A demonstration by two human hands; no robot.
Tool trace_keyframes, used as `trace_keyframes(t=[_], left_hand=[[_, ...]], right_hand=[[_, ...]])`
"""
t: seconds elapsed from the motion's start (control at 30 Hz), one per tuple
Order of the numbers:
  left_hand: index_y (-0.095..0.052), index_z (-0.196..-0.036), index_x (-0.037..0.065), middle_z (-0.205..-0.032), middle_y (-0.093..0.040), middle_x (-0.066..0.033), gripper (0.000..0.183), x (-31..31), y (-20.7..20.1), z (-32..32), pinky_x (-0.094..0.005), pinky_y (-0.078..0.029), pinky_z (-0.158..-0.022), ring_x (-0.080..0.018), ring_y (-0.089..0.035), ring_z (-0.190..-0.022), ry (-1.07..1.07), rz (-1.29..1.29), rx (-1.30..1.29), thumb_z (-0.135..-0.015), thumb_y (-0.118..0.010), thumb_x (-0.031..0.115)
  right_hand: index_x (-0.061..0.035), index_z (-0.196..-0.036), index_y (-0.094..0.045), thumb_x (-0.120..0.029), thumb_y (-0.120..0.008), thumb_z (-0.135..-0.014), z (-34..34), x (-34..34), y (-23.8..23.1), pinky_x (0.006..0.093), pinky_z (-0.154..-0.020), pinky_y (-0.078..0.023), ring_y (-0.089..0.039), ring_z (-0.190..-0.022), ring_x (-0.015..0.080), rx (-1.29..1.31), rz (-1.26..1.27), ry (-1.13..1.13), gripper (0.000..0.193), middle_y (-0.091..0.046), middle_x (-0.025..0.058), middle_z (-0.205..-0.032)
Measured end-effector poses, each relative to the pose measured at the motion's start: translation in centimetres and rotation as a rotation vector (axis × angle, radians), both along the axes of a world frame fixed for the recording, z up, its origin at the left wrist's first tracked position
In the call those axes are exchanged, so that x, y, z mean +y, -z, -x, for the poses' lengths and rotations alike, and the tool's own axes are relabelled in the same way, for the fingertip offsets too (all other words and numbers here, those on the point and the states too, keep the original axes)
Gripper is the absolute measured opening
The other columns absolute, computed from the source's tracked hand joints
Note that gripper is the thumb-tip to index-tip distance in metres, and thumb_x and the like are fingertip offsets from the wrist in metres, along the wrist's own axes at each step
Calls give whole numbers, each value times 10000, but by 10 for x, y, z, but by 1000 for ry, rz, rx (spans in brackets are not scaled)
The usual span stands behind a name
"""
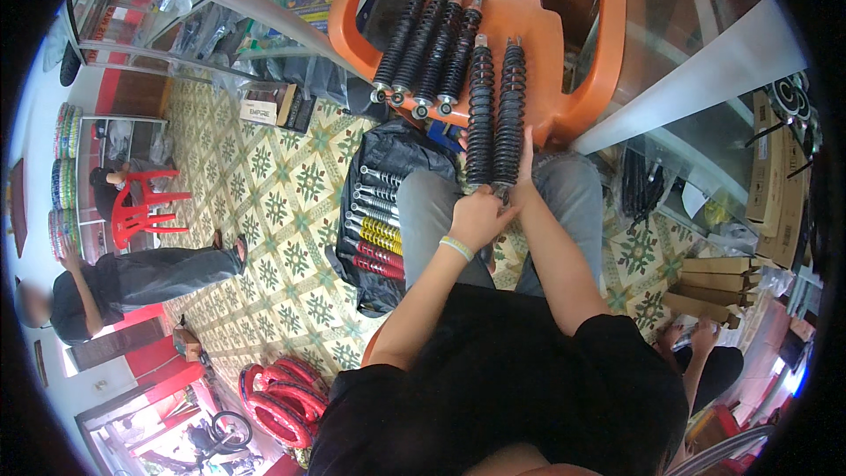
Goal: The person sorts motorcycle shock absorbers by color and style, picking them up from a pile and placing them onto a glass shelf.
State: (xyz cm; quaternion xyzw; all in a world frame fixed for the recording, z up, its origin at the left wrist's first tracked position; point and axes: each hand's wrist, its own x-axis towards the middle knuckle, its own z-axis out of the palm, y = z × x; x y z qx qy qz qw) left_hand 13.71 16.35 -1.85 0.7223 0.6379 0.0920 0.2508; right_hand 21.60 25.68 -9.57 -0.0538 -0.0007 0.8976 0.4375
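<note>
Two black coil-spring shock absorbers (480, 115) lie side by side in my hands, their far ends over the orange chair's seat (548, 62). My left hand (476, 219), with a light band at its wrist, is closed at their near ends. My right hand (523, 167) wraps them from beneath; a thumb shows along the right spring and most of its fingers are hidden. Left of them, several more black shock absorbers (430, 48) rest in a row on the seat. Beside my left knee, shock absorbers with silver, yellow and red springs (377, 229) lie on black plastic (405, 143).
Glass cases with metal frames (705, 79) flank the chair. Cardboard boxes (714, 286) are stacked at right, near another person's hands (701, 335). On the tiled floor (291, 256) at left are red-wrapped tyres (282, 397), a red chair (145, 207) and a standing person (97, 295).
</note>
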Motion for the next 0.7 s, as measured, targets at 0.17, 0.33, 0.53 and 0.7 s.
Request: trace_keyframes(t=[0.17, 0.33, 0.53, 0.7], left_hand=[[-630, -598, 58, -708, -553, -130, 356, -20, -18, 2, -395, -481, -585, -296, -584, -604, -6, 66, -27, -784, -554, 351], [-635, -599, 70, -750, -554, -130, 255, -54, -23, -3, -391, -490, -563, -291, -582, -582, 43, -5, -9, -731, -568, 278], [-637, -596, 54, -751, -521, -143, 233, -89, -64, -9, -395, -493, -556, -304, -570, -560, 104, 4, 5, -729, -580, 237], [-613, -621, 34, -712, -521, -134, 253, -116, -123, -9, -385, -481, -525, -300, -570, -568, 267, 30, -111, -762, -565, 238]], right_hand=[[21, -1257, -349, -728, -322, -743, -1, 5, -21, 501, -803, -471, -535, -994, 350, 48, 62, -63, 909, -494, 244, -1133], [35, -1240, -356, -666, -390, -731, 3, -17, -22, 507, -811, -462, -534, -986, 334, 68, 110, -74, 867, -503, 231, -1096], [51, -1198, -381, -544, -469, -712, -4, -51, -45, 517, -869, -421, -523, -999, 323, 124, 234, -189, 773, -494, 226, -1106], [31, -1179, -403, -523, -483, -700, -22, -98, -83, 494, -900, -402, -522, -1005, 318, 77, 207, -225, 736, -500, 213, -1091]])
